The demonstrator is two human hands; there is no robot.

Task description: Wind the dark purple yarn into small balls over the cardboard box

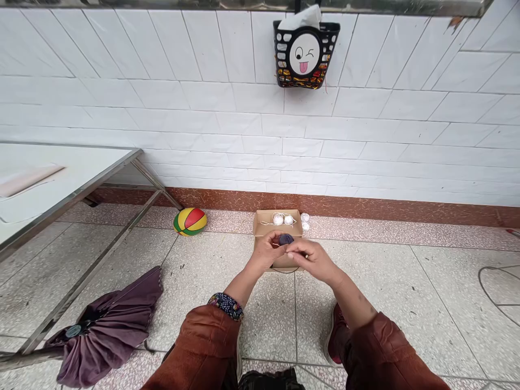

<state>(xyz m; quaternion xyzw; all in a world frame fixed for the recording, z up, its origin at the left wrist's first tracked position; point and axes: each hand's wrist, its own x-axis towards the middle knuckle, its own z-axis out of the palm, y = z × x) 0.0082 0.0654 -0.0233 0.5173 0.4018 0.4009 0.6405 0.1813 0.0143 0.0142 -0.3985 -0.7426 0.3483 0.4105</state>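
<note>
My left hand [268, 252] curls closed around a small dark purple-grey yarn ball [286, 239], held above an open cardboard box [259, 223]. Close beside it, my right hand [311, 257] is pinched shut, its fingertips meeting the left ones. What sits in that pinch is too small to make out. A dark thin strand [284, 271] curves below both hands near the box's front edge. Two white yarn balls [283, 219] with loose ends lie at the back of the box. Two more white balls [305, 221] rest on the floor against its right side.
A striped red, yellow and green ball [190, 221] lies by the leg of a white-topped table [93, 162] at left. A folded purple umbrella [117, 330] is on the floor. A black basket [306, 78] hangs on the tiled wall. A wire frame [487, 292] stands at right.
</note>
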